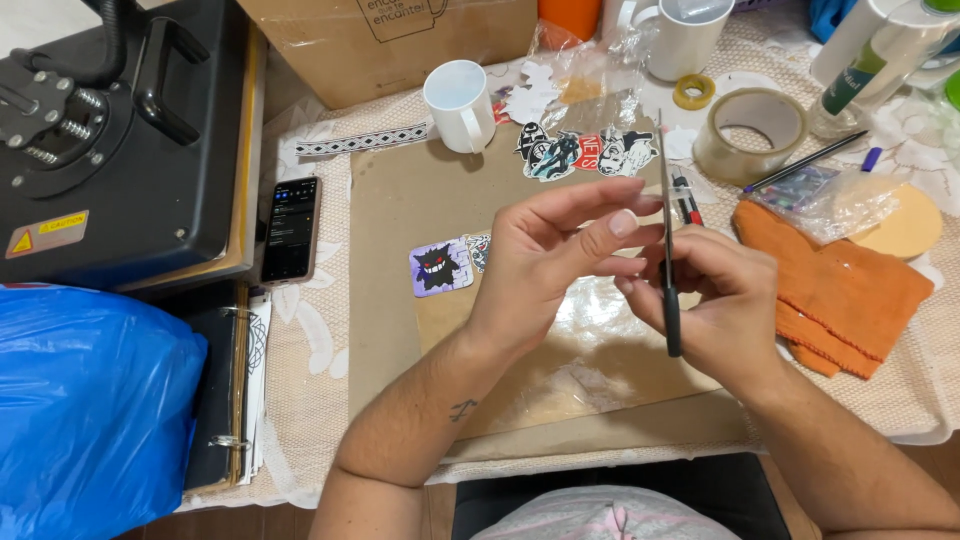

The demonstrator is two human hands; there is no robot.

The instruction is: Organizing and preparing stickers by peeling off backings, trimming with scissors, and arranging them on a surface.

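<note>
We grip the scissors (668, 250) with our right hand (715, 300); our left hand (545, 260) has its fingers (600, 200) spread, holding nothing we can see. Cut stickers (575, 150) lie on the counter (310, 330).

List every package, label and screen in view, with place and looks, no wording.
Cardboard box: top centre, brown, dark printed drawing.
Phone: left of the brown sheet, black, dim lit screen.
Warning label: on the black press at left, yellow and white strip.
Bottle: top right, clear, green and white label.
</note>
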